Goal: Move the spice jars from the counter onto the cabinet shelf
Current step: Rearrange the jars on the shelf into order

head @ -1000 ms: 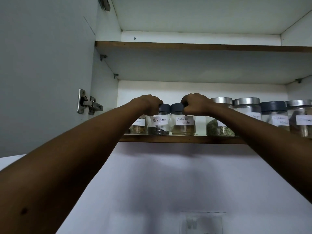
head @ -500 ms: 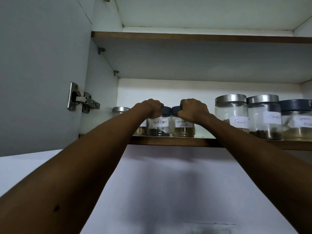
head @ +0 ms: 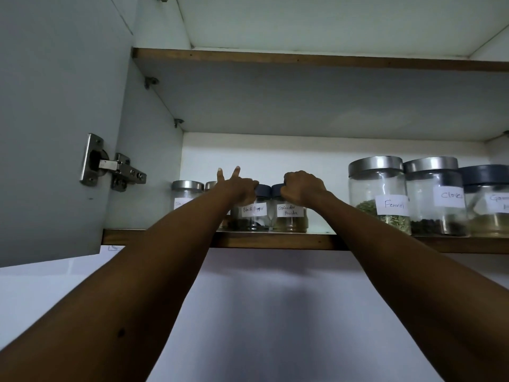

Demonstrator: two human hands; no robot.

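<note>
Two small dark-lidded glass jars stand side by side on the lower cabinet shelf (head: 275, 241): the Black Pepper jar (head: 254, 216) and the Coriander Powder jar (head: 290, 219). My left hand (head: 238, 188) rests at the Black Pepper jar's lid with two fingers stretched up and apart, its grip loosened. My right hand (head: 303, 188) is closed over the Coriander Powder jar's lid. Both jars sit upright on the shelf board.
Left of my hand stands a silver-lidded jar (head: 187, 195), with another partly hidden behind my wrist. To the right are the Fennel jar (head: 380, 199), the Cloves jar (head: 435, 199) and a dark-lidded jar (head: 487, 208). The open cabinet door (head: 55, 106) with its hinge (head: 113, 166) hangs at left. An upper shelf (head: 303, 57) is overhead.
My left hand's fingers have lifted and spread off the Black Pepper jar's lid. My right hand stays closed on the Coriander Powder jar. The view has shifted left and slightly up.
</note>
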